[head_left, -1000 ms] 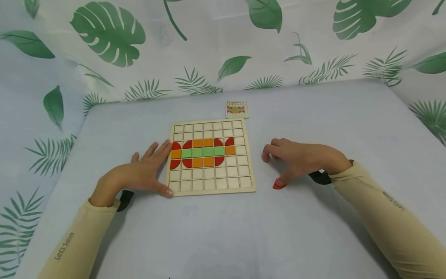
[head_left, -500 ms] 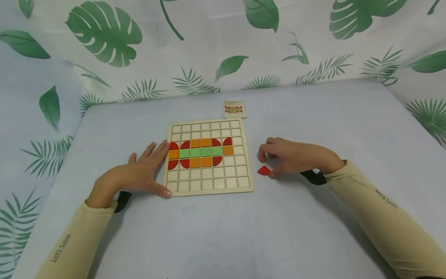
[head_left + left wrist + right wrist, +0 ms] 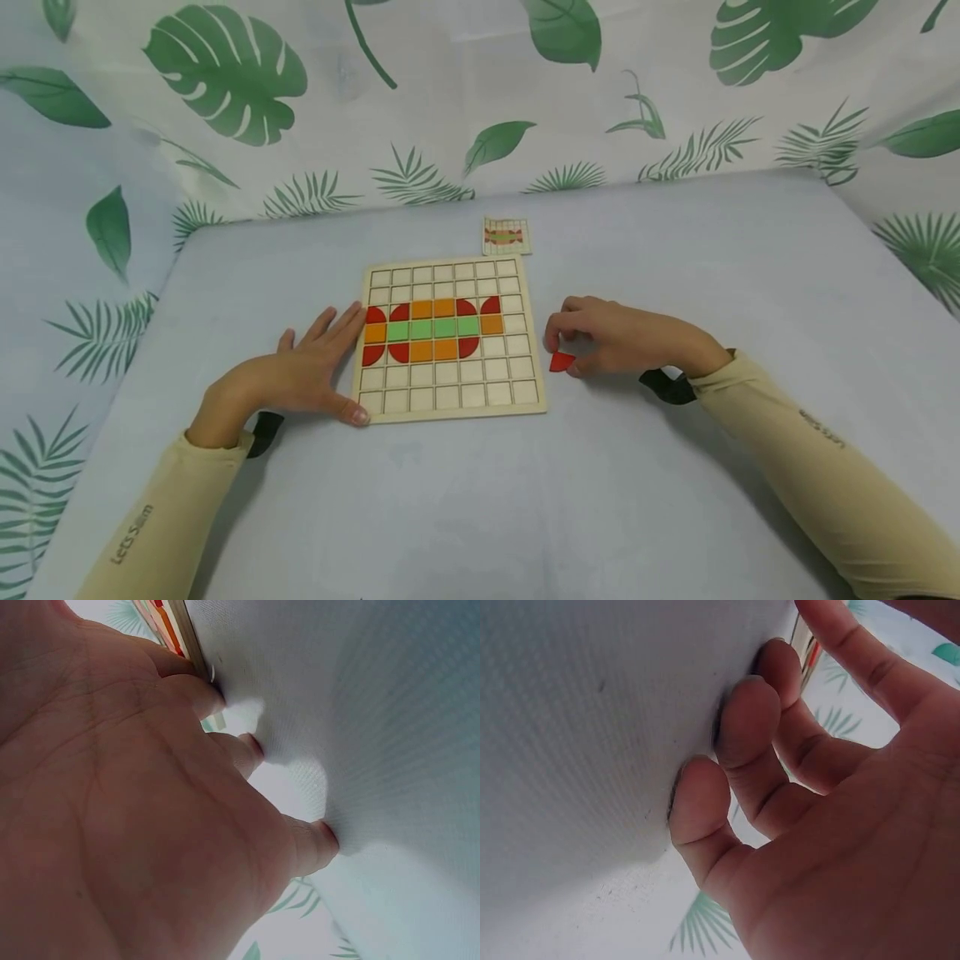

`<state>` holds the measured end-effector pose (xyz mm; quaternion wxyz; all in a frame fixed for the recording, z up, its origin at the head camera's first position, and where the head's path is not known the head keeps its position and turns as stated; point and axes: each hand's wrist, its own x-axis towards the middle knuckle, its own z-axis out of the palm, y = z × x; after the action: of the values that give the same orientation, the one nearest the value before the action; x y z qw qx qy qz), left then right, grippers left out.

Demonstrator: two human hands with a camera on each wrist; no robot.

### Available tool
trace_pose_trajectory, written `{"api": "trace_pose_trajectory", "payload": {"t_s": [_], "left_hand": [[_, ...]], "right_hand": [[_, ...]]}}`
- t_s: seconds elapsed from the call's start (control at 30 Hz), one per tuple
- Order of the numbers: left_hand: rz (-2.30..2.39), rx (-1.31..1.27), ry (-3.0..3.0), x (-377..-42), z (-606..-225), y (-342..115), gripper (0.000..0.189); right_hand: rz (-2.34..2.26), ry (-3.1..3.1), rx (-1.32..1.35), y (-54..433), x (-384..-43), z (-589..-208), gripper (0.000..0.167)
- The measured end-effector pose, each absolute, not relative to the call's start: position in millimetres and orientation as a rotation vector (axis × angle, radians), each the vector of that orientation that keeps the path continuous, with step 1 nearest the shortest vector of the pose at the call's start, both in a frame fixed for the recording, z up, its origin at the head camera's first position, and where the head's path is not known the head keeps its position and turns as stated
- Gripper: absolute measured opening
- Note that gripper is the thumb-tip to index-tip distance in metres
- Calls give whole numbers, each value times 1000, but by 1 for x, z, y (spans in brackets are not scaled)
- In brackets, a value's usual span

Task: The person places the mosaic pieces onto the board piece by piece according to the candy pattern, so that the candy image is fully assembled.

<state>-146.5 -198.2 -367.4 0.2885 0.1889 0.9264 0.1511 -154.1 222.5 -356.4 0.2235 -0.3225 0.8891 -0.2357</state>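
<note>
A wooden grid board lies on the table, with orange and green square tiles and red quarter-round tiles set across its middle rows. Along its left edge rests my left hand, fingers spread, the thumb at the near corner; the left wrist view shows fingertips on the cloth beside the board. Just right of the board, my right hand pinches a red quarter-round tile between thumb and forefinger, and the tile looks tilted. The right wrist view shows the other fingers bent against the cloth; the tile is hidden there.
Behind the board's far right corner lies a small pattern card, printed with a similar coloured design. A pale cloth covers the table. Beyond its far edge hangs a white curtain with green leaves.
My right hand has slid the red tile left toward the board, and its forefinger and thumb have closed on it, tipping it up. The left hand keeps its place.
</note>
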Motion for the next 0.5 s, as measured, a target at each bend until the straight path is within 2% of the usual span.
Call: {"api": "trace_pose_trajectory", "payload": {"t_s": [0.5], "left_hand": [[385,501,2485,-146,-369,-198,146]], "right_hand": [[-765,2473,-841,222,-158,-360,23]]}}
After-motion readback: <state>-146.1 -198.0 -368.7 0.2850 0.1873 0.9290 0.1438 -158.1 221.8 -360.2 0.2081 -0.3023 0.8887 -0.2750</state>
